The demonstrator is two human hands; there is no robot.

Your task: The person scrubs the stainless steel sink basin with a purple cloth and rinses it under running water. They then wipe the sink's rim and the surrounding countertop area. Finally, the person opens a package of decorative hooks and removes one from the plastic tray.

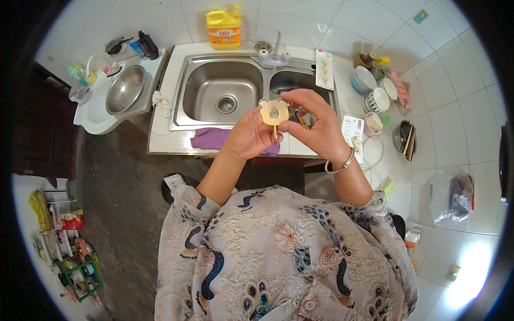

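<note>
Above the front edge of the sink counter, I hold a small cream wall hook [266, 113] shaped like a bear's head, with a gold-coloured hook hanging below it. My left hand [245, 135] grips it from the left side. On the other side, the fingertips and thumb of my right hand [321, 120] pinch its right edge; a bracelet [341, 163] circles that wrist. Behind the right basin lies a white card [324, 69] carrying several small pale-yellow pieces. Another white printed card [352, 131] lies right of my right wrist, partly hidden by it.
A steel double sink [199, 115] with a tap [275, 56] is set into the counter. Behind stands a yellow jug [224, 29]. A purple cloth [209, 138] lies at the front edge. Bowls [377, 100] crowd the right; a metal basin [125, 90] rests on the left washbasin.
</note>
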